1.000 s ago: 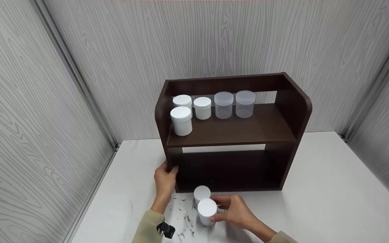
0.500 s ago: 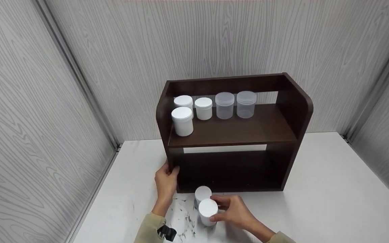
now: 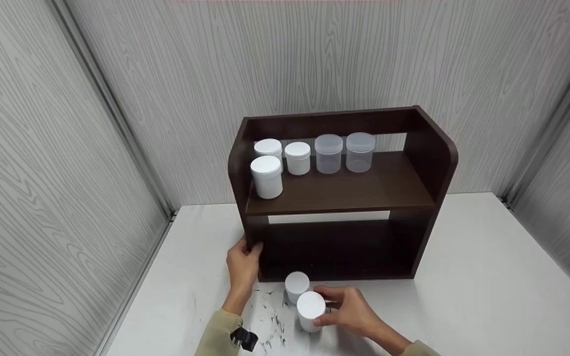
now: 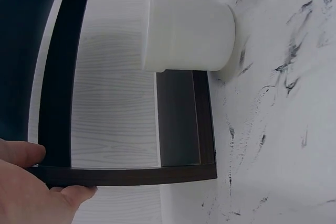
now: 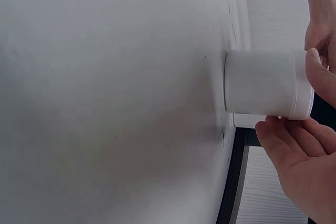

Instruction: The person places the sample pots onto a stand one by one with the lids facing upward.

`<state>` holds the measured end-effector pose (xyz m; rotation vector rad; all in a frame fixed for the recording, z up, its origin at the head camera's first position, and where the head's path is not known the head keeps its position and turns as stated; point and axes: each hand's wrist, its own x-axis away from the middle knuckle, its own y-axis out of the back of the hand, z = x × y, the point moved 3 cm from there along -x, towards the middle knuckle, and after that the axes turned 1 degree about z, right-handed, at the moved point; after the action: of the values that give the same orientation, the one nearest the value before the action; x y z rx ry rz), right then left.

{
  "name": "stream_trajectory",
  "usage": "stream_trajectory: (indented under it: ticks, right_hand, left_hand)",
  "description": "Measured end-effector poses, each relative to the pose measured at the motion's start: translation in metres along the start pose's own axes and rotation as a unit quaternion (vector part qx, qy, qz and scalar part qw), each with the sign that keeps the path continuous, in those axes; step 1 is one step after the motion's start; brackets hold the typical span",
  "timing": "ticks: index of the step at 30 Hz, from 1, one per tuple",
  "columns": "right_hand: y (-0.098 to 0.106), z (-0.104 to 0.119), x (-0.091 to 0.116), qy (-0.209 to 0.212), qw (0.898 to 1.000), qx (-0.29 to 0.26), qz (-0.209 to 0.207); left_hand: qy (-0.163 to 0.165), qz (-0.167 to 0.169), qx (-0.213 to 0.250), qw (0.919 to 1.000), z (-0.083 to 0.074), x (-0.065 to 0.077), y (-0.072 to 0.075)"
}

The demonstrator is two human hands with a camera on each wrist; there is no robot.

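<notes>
My right hand (image 3: 352,311) holds a white screw-lid jar (image 3: 310,309) standing on the table, thumb on its near side and fingers on its far side. In the right wrist view that jar (image 5: 262,82) has its base at the table surface. A second white jar (image 3: 297,286) stands just behind and to the left, partly hidden. My left hand (image 3: 243,267) grips the left side panel of a dark brown two-tier shelf (image 3: 344,193). The left wrist view has its thumb and fingers on opposite faces of the panel (image 4: 131,177).
On the upper tier stand white lidded jars (image 3: 267,178) at the left and two translucent jars (image 3: 328,155) near the middle. Dark scuff marks (image 3: 277,324) streak the white table (image 3: 473,277). Grey wood-grain panels (image 3: 339,54) enclose the back and sides.
My right hand has shifted slightly to the right with the white jar, opening its offset from the jar behind. My left hand stays on the shelf panel.
</notes>
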<state>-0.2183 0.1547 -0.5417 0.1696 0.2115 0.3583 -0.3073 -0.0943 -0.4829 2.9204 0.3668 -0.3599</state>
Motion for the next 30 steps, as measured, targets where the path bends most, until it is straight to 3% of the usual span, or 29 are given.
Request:
stream_trajectory:
  ticks: [24,30]
  right_hand:
    - [0.0066,-0.0042,0.0028,0.002,1.000,-0.001,0.026]
    - [0.0067,-0.0041,0.0028,0.004,1.000,-0.002,0.020]
  left_hand:
    - [0.016,0.006,-0.005,0.9999,0.0018,-0.0046,-0.0024]
    - [0.007,0.007,-0.006,0.9999,0.0026,-0.0052,-0.0017]
